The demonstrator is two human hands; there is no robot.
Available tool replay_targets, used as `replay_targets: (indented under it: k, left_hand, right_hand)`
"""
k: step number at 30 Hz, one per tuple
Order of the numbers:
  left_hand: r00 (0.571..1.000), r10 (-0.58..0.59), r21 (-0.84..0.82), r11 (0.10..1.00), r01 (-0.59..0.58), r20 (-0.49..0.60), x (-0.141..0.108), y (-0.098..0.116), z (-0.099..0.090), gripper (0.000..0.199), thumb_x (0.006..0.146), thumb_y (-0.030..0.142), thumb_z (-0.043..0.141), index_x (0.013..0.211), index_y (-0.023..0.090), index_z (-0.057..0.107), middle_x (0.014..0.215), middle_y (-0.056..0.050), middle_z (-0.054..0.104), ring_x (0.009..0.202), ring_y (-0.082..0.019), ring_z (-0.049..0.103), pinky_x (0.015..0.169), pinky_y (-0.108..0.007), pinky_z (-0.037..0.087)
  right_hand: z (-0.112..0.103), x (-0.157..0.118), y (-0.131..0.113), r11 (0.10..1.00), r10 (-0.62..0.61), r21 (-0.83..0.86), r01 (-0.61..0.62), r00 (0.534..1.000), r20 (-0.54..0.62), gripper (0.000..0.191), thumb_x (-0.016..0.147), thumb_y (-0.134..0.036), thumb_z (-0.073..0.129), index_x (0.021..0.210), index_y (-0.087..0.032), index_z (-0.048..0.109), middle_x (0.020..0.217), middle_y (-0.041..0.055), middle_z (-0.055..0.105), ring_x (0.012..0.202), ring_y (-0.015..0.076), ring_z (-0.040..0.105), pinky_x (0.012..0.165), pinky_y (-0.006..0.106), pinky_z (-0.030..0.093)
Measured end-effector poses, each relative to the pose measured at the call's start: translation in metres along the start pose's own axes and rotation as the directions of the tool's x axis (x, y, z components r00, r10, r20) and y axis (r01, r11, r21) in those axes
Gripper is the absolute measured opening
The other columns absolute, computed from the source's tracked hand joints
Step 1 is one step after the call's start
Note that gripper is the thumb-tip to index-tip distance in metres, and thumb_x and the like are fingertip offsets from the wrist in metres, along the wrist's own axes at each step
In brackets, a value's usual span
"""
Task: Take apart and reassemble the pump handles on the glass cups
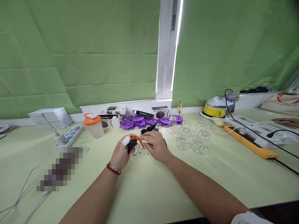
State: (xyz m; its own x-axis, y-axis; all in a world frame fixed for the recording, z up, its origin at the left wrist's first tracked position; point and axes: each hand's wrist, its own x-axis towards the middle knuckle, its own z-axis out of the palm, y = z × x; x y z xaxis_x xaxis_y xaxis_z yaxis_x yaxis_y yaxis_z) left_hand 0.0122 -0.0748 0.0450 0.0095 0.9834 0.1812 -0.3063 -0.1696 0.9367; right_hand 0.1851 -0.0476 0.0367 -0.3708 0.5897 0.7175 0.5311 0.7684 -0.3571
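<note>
My left hand (121, 153), with a white cover on its thumb, is closed round a black part (132, 143). An orange curved piece (141, 142) extends from the black part toward my right hand. My right hand (156, 146) is bent over the table, its fingertips by the orange piece and some black parts; whether it grips anything is hidden. Metal pins (140, 148) and tiny screws lie between the hands. Behind them are black parts (149, 128) and a pile of purple wheel-shaped pieces (138, 120).
Glass jars (183, 140) stand right of my hands. An orange-lidded shaker (94, 127) and a white power strip (71, 135) are left. Boxes (116, 110) sit behind. An orange power strip (252, 143), cables and another person's hand (286, 122) are at the right.
</note>
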Motion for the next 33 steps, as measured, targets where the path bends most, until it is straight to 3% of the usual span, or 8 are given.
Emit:
replay_targets:
  k: [5, 8, 12, 17, 22, 24, 28, 33]
  left_hand:
    - [0.984, 0.036, -0.037, 0.998, -0.043, -0.177, 0.005, 0.005, -0.008, 0.026, 0.082, 0.042, 0.053, 0.091, 0.018, 0.059, 0.073, -0.002, 0.058, 0.052, -0.009, 0.047, 0.047, -0.021, 0.035]
    - [0.971, 0.053, -0.077, 0.994, -0.073, -0.231, 0.008, 0.006, -0.013, 0.024, 0.083, 0.04, 0.05, 0.09, 0.019, 0.057, 0.072, -0.001, 0.058, 0.051, -0.008, 0.046, 0.047, -0.021, 0.036]
    - [0.954, 0.067, -0.115, 0.988, -0.105, -0.291, 0.012, 0.005, -0.017, 0.021, 0.082, 0.037, 0.05, 0.088, 0.018, 0.057, 0.073, -0.002, 0.059, 0.058, -0.01, 0.051, 0.047, -0.02, 0.036]
    - [0.959, 0.068, -0.122, 0.987, -0.105, -0.277, 0.013, 0.005, -0.017, 0.018, 0.081, 0.034, 0.051, 0.087, 0.018, 0.057, 0.073, -0.001, 0.058, 0.062, -0.011, 0.053, 0.047, -0.02, 0.036]
    - [0.96, 0.075, -0.117, 0.987, -0.11, -0.27, 0.011, 0.005, -0.014, 0.02, 0.08, 0.036, 0.053, 0.086, 0.018, 0.058, 0.075, -0.002, 0.058, 0.064, -0.011, 0.054, 0.046, -0.02, 0.035]
    - [0.961, 0.067, -0.116, 0.988, -0.102, -0.269, 0.01, 0.005, -0.014, 0.022, 0.079, 0.038, 0.054, 0.087, 0.018, 0.057, 0.074, -0.001, 0.059, 0.06, -0.01, 0.053, 0.047, -0.02, 0.036]
    - [0.966, 0.044, -0.099, 0.993, -0.071, -0.253, 0.011, 0.003, -0.017, 0.026, 0.079, 0.042, 0.054, 0.089, 0.018, 0.058, 0.071, -0.001, 0.06, 0.051, -0.008, 0.05, 0.047, -0.021, 0.038]
    - [0.966, 0.057, -0.094, 0.992, -0.083, -0.253, 0.012, 0.0, -0.019, 0.024, 0.08, 0.04, 0.054, 0.089, 0.018, 0.059, 0.074, -0.001, 0.061, 0.052, -0.009, 0.052, 0.046, -0.021, 0.037]
  right_hand:
    - [0.014, -0.006, 0.0, 0.995, 0.053, -0.084, -0.061, 0.994, -0.094, 0.024, 0.089, -0.024, 0.046, 0.1, -0.018, 0.067, 0.096, 0.0094, 0.062, 0.092, 0.0206, 0.053, 0.084, 0.035, 0.038]
    - [0.029, -0.009, -0.002, 0.989, 0.067, -0.14, -0.047, 0.988, 0.141, 0.021, 0.088, -0.019, 0.047, 0.092, -0.019, 0.067, 0.089, 0.0063, 0.065, 0.083, 0.0181, 0.053, 0.078, 0.031, 0.038]
    - [0.051, -0.013, -0.008, 0.963, -0.045, -0.226, 0.149, 0.911, 0.41, 0.02, 0.088, -0.016, 0.049, 0.097, -0.022, 0.065, 0.1, 0.0033, 0.066, 0.094, 0.0194, 0.049, 0.078, 0.033, 0.034]
    - [0.065, -0.014, -0.012, 0.889, -0.128, -0.31, 0.337, 0.833, 0.539, 0.016, 0.089, -0.016, 0.048, 0.086, -0.017, 0.064, 0.087, 0.0049, 0.067, 0.101, 0.0228, 0.047, 0.078, 0.036, 0.03]
    - [0.061, -0.013, -0.014, 0.824, -0.217, -0.293, 0.485, 0.748, 0.628, 0.019, 0.09, -0.012, 0.045, 0.083, -0.015, 0.063, 0.083, 0.0062, 0.067, 0.085, 0.0183, 0.052, 0.081, 0.036, 0.03]
    - [0.058, -0.015, -0.017, 0.806, -0.253, -0.298, 0.511, 0.753, 0.607, 0.02, 0.091, -0.012, 0.043, 0.089, -0.015, 0.063, 0.089, 0.0076, 0.067, 0.087, 0.0188, 0.052, 0.082, 0.036, 0.03]
    - [0.055, -0.02, -0.021, 0.81, -0.193, -0.399, 0.43, 0.837, 0.511, 0.02, 0.092, -0.014, 0.042, 0.1, -0.013, 0.061, 0.096, 0.0121, 0.065, 0.097, 0.0232, 0.05, 0.082, 0.037, 0.031]
    - [0.057, -0.024, -0.017, 0.831, -0.13, -0.396, 0.391, 0.828, 0.545, 0.017, 0.09, -0.013, 0.045, 0.089, -0.014, 0.062, 0.083, 0.0092, 0.066, 0.089, 0.0222, 0.052, 0.078, 0.037, 0.033]
